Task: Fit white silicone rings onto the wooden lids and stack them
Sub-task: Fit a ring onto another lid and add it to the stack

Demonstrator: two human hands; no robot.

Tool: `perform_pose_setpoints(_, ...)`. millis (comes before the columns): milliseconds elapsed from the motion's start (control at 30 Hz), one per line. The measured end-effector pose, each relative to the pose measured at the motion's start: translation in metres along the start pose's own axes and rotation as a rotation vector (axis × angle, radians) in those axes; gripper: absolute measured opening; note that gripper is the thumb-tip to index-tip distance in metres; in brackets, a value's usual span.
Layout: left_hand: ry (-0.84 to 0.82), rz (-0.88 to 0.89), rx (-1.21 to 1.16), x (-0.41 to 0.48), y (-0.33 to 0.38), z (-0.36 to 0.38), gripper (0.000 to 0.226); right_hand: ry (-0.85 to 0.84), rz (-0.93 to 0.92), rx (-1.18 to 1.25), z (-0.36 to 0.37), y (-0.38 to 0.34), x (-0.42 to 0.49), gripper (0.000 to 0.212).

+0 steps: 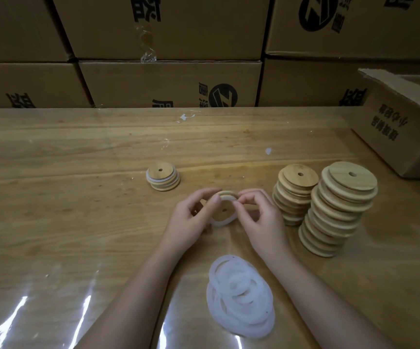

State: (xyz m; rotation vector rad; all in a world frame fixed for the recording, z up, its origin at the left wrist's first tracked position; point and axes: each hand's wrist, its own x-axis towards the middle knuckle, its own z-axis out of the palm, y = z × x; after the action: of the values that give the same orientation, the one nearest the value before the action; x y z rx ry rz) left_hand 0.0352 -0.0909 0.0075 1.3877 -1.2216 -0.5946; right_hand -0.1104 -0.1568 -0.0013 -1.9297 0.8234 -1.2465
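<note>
Starting nearest at six o'clock, we saw a pile of loose white rings (240, 295). Beyond it our left hand (191, 219) and right hand (260, 216) both pinched one wooden lid (225, 211), its ring (219, 223) only partly seated. At eleven o'clock stood a short finished stack (163, 178); at two o'clock, two tall bare stacks (340, 207). We judged most work undone.

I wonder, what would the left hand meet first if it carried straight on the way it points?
Probably the right hand, pinching the same wooden lid directly opposite the left hand; depth is hard to judge.
</note>
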Motion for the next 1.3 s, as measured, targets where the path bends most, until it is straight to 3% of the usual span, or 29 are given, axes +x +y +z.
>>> perform_pose_setpoints(267, 0.095, 0.094, 0.168, 0.0, -0.007, 0.001, 0.021, 0.018, 0.075, 0.008, -0.001, -0.002, -0.001, 0.01)
perform_pose_setpoints(467, 0.094, 0.095, 0.215, 0.0, -0.011, 0.003, 0.002, 0.007, 0.115, 0.011, -0.002, -0.002, -0.001, 0.004)
perform_pose_setpoints(1300, 0.122, 0.148, 0.281, 0.0, -0.012, 0.001, 0.013, -0.043, 0.144, 0.056, -0.001, 0.001, -0.001, 0.008)
